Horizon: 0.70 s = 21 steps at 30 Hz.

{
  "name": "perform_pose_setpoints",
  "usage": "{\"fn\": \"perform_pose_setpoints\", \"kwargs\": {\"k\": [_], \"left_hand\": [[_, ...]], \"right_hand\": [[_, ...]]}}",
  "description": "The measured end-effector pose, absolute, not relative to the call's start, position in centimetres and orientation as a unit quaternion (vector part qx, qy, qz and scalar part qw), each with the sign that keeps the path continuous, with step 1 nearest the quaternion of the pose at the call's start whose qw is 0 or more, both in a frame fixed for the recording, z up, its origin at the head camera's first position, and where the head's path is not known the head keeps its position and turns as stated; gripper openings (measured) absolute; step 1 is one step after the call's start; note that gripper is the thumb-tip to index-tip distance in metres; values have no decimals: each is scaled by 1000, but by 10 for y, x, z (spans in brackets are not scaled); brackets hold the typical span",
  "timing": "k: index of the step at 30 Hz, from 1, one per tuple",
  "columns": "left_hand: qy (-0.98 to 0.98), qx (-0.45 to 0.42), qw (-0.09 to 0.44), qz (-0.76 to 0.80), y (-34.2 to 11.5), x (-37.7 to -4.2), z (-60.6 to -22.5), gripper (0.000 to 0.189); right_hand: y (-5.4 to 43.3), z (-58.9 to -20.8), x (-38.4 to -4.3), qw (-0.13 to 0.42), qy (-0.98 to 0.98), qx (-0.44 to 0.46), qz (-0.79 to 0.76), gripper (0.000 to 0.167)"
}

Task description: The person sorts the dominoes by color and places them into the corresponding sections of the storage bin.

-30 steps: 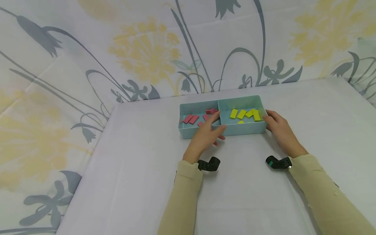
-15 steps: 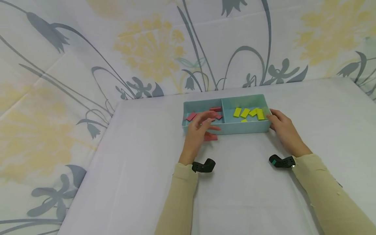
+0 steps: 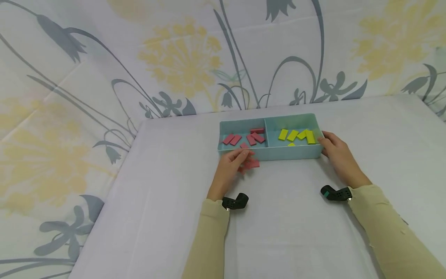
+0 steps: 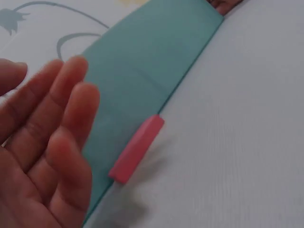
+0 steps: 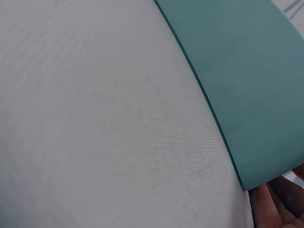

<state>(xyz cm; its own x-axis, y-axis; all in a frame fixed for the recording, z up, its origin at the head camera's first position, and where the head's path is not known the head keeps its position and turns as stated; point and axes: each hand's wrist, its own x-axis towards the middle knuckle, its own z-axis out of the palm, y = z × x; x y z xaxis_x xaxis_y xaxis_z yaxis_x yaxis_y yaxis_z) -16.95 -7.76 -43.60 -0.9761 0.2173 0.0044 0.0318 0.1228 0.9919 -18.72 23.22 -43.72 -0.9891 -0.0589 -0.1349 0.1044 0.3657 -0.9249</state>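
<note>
A light-blue two-compartment box (image 3: 292,154) sits on the white table. Several pink blocks (image 3: 235,140) lie in its left compartment and several yellow blocks (image 3: 292,135) in its right one. My left hand (image 3: 227,170) hovers at the box's front left, its fingers loosely bent and holding nothing in the left wrist view. Just beyond those fingers, a single pink block (image 4: 137,149) stands out against the box's front wall, outside the box. My right hand (image 3: 339,159) grips the box's right end, thumb at the rim; its fingers (image 5: 263,206) partly show past the corner.
A white cloth (image 3: 278,228) covers the table, stretching in front of the box and to both sides. Behind it hangs a flower-patterned curtain (image 3: 195,50), which also runs down the left side. Each wrist wears a black camera band (image 3: 235,202).
My left hand has drawn back from over the left compartment to the box's front, uncovering the pink blocks there. The right hand stays on the box's end. The view has shifted slightly.
</note>
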Motion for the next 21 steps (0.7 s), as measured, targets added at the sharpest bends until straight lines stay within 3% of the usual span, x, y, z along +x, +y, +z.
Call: {"fn": "perform_pose_setpoints", "kwargs": {"k": [12,21], "left_hand": [[838,53,8,542,-92,-167,-452,28],[894,62,0,444,-95,-170,-454,34]], "right_hand": [[231,-434,-184,76,825,14,-559,72],[231,-436,-187,69,829,12,-555,72]]}}
